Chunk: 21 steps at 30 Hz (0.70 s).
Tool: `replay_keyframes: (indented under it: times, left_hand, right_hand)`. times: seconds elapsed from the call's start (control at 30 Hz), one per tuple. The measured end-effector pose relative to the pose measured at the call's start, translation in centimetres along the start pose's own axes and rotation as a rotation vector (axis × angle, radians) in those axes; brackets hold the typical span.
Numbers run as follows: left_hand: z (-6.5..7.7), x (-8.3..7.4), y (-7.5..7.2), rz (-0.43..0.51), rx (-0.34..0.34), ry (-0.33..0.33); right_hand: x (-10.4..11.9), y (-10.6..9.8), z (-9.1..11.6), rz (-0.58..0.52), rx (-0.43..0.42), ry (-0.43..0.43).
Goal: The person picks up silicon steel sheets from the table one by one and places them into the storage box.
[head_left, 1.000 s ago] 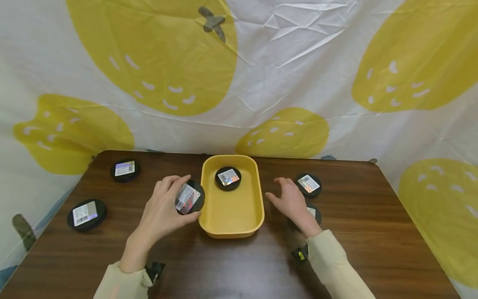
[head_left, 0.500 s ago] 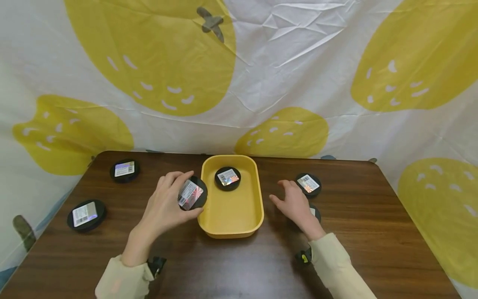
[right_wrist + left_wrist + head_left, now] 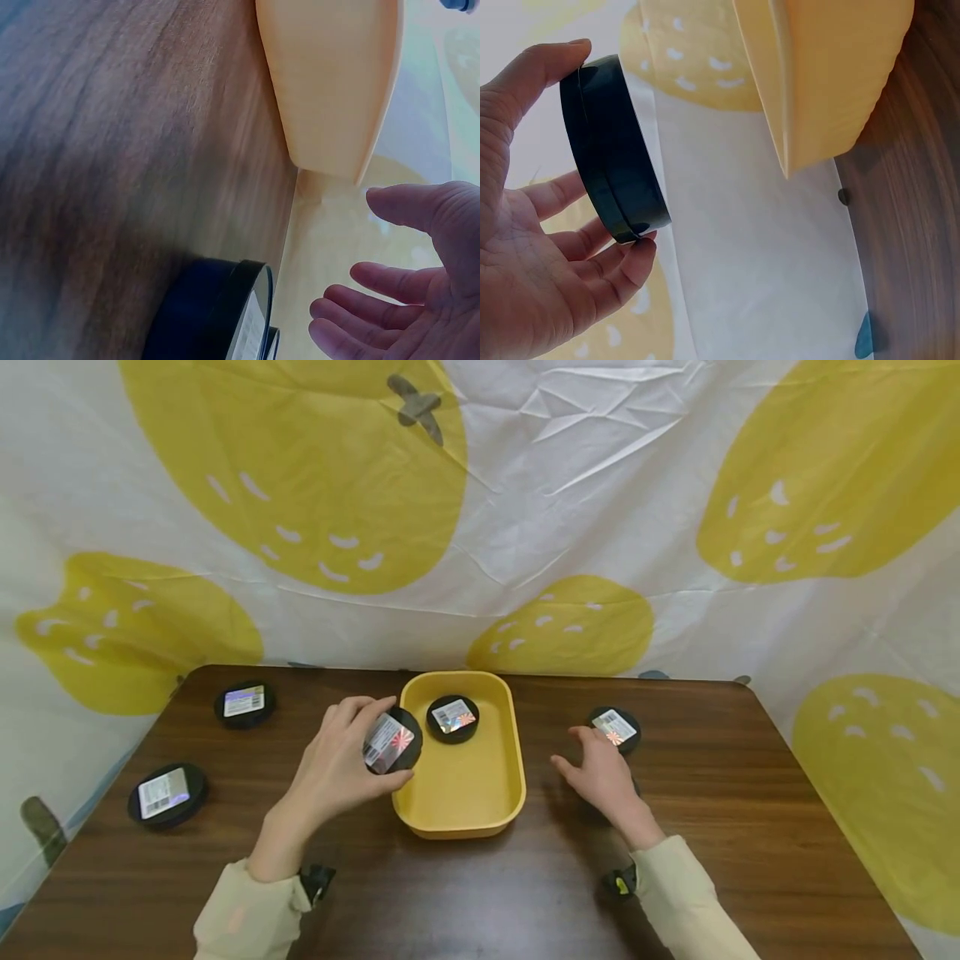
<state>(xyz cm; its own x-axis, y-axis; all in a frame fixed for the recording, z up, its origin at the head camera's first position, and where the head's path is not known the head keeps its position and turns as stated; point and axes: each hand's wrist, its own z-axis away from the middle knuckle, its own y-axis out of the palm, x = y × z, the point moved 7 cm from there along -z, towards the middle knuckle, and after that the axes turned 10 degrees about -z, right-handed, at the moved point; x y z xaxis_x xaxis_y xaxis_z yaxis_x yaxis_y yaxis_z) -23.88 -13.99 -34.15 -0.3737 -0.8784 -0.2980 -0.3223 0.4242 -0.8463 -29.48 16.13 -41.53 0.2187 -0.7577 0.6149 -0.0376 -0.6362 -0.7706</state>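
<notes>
Holding a black tin (image 3: 393, 741) by its rim between thumb and curled fingertips, the left hand (image 3: 335, 768) has it lifted and tilted at the left wall of the yellow tray (image 3: 501, 793), label facing up toward the head camera. The left wrist view shows the grip (image 3: 615, 154) as a rim pinch, thumb on one edge and fingers under the other, with nothing cupping the flat face. A second tin (image 3: 452, 718) lies flat at the far end of the tray, so the free floor is the near part. My judgement is that the held tin should be carried clear over the wall, levelled, and lowered onto that near floor without landing on the one already there; a rim pinch can slip if the tin knocks the wall. The right hand (image 3: 602, 772) hovers with relaxed, spread fingers, grasping nothing, just above a tin (image 3: 217, 311) on the table (image 3: 750, 827) right of the tray. Another tin (image 3: 614, 727) lies just beyond its fingertips.
</notes>
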Motion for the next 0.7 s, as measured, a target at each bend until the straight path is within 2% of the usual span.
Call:
replay_keyframes:
  times: [0.23, 0.7]
  left_hand:
    - [-0.6, -0.4, 0.2, 0.012, 0.008, 0.012]
    - [-1.8, -1.0, 0.9, 0.018, 0.039, 0.051]
  right_hand:
    - [-0.2, -0.5, 0.8, -0.007, -0.012, -0.037]
    - [-1.1, -0.9, 1.5, 0.021, -0.033, -0.008]
